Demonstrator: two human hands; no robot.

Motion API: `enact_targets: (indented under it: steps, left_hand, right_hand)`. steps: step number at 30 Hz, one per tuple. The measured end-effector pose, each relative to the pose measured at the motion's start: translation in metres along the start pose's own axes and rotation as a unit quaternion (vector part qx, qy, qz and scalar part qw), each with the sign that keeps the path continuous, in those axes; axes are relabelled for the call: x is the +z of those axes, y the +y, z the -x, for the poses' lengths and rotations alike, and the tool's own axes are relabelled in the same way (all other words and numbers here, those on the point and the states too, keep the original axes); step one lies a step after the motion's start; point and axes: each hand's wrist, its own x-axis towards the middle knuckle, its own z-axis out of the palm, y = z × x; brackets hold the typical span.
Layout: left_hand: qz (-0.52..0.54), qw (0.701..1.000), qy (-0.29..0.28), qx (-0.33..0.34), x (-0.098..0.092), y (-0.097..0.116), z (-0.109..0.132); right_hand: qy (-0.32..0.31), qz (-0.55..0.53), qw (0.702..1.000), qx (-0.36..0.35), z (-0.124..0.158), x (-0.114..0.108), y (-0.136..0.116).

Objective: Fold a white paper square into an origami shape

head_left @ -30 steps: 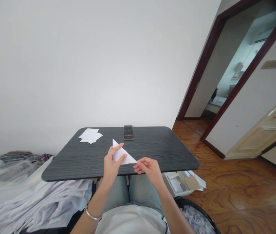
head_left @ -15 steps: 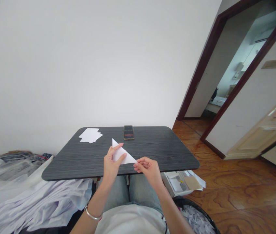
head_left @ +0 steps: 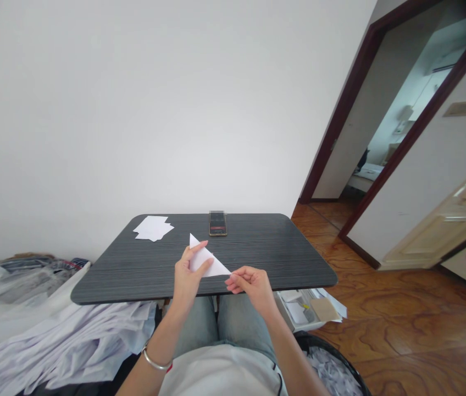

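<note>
A white sheet of paper folded into a triangle point(head_left: 212, 267) is held over the near part of the dark table point(head_left: 274, 247). My left hand point(head_left: 189, 269) grips its left side, the thumb in front and the fingers around the upper edge. At the triangle's right tip, my right hand point(head_left: 250, 281) pinches the corner between thumb and fingers. One point of the paper sticks up above my left hand. Part of the paper is hidden behind my left fingers and thumb.
Loose white papers point(head_left: 153, 227) lie at the table's back left, and a phone point(head_left: 217, 224) rests at the back middle. Below the right edge are a box of papers point(head_left: 299, 324) and a bin of paper scraps point(head_left: 334, 371). White cloth point(head_left: 80, 341) is heaped at left.
</note>
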Motion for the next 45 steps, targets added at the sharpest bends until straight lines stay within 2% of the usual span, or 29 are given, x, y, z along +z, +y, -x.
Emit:
enact_targets:
  steps: [13, 22, 33, 39, 45]
  left_hand:
    - [-0.037, 0.999, -0.023, 0.027, 0.000, -0.004, 0.000]
    - [-0.037, 0.999, -0.016, 0.026, -0.003, -0.005, -0.003]
    - [-0.029, 0.999, -0.015, 0.014, -0.002, -0.004, -0.002]
    - [-0.021, 1.000, -0.015, 0.005, -0.002, -0.004, -0.002]
    - [-0.006, 1.000, -0.014, -0.005, -0.001, -0.003, -0.001]
  right_hand:
    - [0.004, 0.040, 0.999, -0.013, -0.002, 0.008, 0.004]
    - [-0.033, 0.023, 0.999, -0.006, -0.003, 0.003, 0.008]
    - [0.009, 0.070, 0.997, -0.043, 0.000, 0.005, 0.008]
    - [0.006, 0.089, 0.993, -0.079, 0.000, 0.004, 0.011]
    - [-0.007, 0.034, 0.999, -0.038, -0.001, 0.004, 0.007]
